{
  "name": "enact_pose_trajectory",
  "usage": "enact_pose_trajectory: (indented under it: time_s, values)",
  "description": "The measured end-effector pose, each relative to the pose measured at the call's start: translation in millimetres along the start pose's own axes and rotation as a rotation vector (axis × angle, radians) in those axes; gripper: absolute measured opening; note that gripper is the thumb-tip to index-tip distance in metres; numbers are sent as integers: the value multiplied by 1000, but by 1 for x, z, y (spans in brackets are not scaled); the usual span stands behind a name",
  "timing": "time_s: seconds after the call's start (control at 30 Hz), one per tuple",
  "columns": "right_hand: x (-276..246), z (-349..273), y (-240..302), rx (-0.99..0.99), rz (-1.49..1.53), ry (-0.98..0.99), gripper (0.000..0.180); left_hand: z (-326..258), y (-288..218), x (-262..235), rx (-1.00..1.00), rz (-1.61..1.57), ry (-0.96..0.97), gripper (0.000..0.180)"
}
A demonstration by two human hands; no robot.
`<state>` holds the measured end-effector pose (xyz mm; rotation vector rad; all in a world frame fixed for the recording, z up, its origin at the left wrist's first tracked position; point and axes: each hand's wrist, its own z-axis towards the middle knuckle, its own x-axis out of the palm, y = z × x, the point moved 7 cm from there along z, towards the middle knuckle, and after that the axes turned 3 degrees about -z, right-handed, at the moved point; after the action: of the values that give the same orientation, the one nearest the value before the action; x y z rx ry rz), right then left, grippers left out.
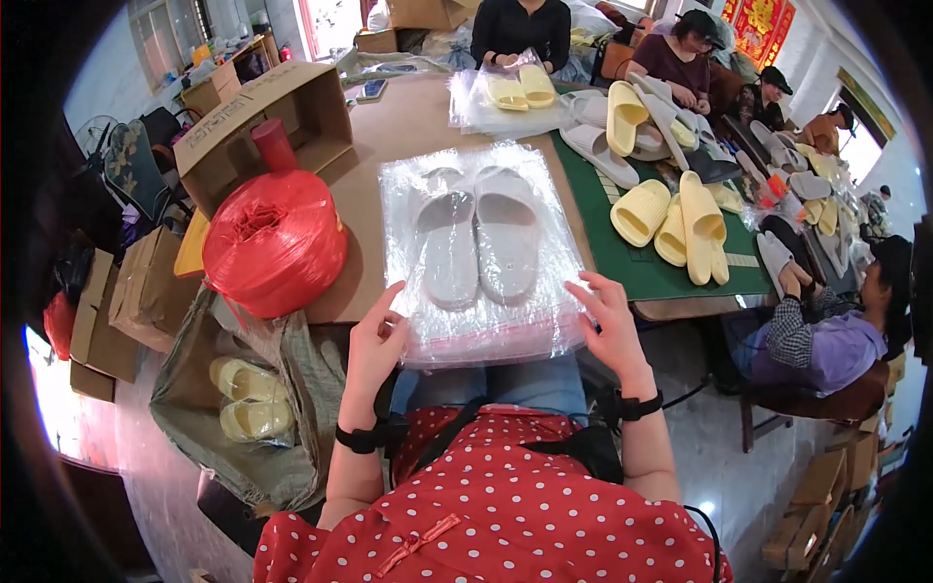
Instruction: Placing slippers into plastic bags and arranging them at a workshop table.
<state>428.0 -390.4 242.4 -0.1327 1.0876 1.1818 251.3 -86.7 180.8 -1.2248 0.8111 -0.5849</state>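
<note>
At the far left, stacked brown cartons (121,301) are seen beside the table. Below them an open grey sack (292,389) holds pale yellow slippers (248,398). A large red spool of twine (275,238) stands on the table's left part, with an open cardboard box (262,121) behind it. The left hand (374,345) is laid open on the near left edge of a stack of clear plastic bags (486,238), fingers spread and nothing gripped. Inside the top bag a pair of grey slippers (476,243) lies side by side at the table's middle. The right hand (612,325) is likewise open, fingertips pressed on the stack's near right corner. Farther right, yellow slippers (671,219) lie on a green mat (632,262). A red wall hanging (758,24) is noted at the upper right.
</note>
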Motion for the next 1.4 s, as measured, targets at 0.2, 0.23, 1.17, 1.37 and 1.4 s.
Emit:
enact_pose_trajectory:
  time_s: [0.2, 0.23, 1.17, 1.37, 1.4]
  values:
    - [15, -1, -1, -171, 52, 69, 22, -5, 13, -8, 95, -26, 51, 46]
    - [16, -3, -6, -171, 56, 70, 22, -6, 10, -9, 142, 3, 68, 44]
    - [22, 0, -23, -92, 454, -43, 15, -17, -34, -1, 514, 243, 132, 15]
    - [31, 2, -27, -43, 647, -81, 7, -9, -34, -7, 515, 190, 86, 22]
    - [34, 2, -32, 32, 734, -91, 5, -8, -33, -8, 517, 156, 79, 21]
